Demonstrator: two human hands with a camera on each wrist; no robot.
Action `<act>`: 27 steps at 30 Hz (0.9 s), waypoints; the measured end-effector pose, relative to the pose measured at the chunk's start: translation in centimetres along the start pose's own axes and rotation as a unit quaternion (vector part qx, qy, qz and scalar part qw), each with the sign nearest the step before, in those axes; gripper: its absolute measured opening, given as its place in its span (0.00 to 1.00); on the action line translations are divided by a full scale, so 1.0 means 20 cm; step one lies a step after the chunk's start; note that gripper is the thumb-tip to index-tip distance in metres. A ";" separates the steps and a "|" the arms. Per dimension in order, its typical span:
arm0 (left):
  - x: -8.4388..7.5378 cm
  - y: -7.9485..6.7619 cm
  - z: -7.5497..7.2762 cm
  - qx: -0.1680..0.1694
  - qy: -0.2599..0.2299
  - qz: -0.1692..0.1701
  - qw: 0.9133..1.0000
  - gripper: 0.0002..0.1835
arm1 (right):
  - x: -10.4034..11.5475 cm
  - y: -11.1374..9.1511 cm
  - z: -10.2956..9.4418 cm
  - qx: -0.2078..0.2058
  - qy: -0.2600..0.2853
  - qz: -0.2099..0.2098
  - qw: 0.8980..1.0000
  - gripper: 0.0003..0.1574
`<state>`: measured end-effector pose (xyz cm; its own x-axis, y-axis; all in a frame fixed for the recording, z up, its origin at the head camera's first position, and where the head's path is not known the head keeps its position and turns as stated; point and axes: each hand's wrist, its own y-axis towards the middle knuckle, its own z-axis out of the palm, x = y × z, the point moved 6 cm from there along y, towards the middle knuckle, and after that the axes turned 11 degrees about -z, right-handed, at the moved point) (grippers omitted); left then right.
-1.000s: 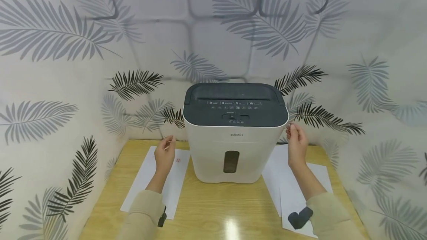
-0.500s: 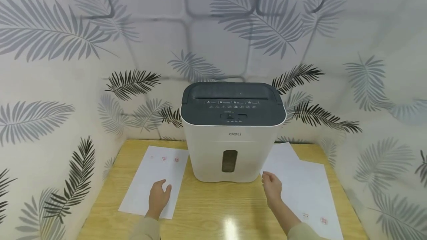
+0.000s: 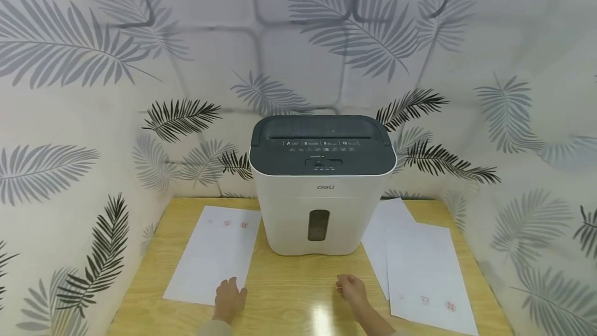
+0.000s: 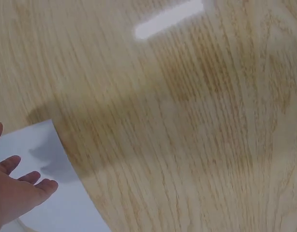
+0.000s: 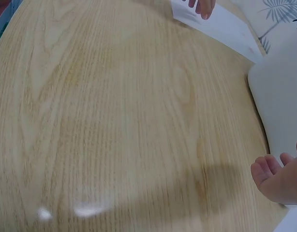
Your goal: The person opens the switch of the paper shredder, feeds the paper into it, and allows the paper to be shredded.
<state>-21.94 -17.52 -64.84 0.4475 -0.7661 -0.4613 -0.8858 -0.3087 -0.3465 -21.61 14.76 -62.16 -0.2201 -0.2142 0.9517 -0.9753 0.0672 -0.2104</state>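
Observation:
Over the near right corner of a white sheet of paper [image 3: 212,253], my left hand [image 3: 229,297] hovers with its fingers loosely spread and nothing in it. The left wrist view shows its fingers [image 4: 49,185] above that sheet, casting a shadow on it. My right hand [image 3: 353,289] hangs above the table in front of the paper shredder [image 3: 322,211], its fingers loosely bent and holding nothing. In the right wrist view, this hand [image 5: 281,179] appears at the right edge, near the shredder's white side. The shredder is upright, with a dark top and a small front window.
Right of the shredder lie two overlapping white sheets; the front one [image 3: 426,268] bears red stamp marks at its near end. Red marks also show at the far end of the left sheet. The wooden table [image 3: 284,294] meets a leaf-patterned curtain [image 3: 298,66] behind and at both sides.
My right hand has come away from the shredder's right side, down and left toward the near table. My left hand has drawn back toward me over the left sheet.

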 end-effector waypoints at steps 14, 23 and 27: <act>-0.10 -0.10 0.22 -0.041 0.053 0.036 0.997 0.11 | -0.08 -0.04 0.07 -0.007 0.026 0.017 0.999 0.22; -0.22 -0.12 0.25 -0.060 0.072 0.046 0.994 0.09 | -0.08 -0.07 0.14 0.017 0.024 0.016 0.999 0.22; -0.19 -0.13 0.17 -0.102 0.065 0.023 0.992 0.09 | -0.10 -0.07 0.17 0.022 0.019 0.023 0.999 0.21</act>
<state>-20.97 -11.96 -64.96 0.3974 -0.8444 -0.3592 -0.9176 -0.3686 -0.1486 -19.82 11.87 -64.59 -0.2640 -0.1755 0.9484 -0.9644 0.0326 -0.2624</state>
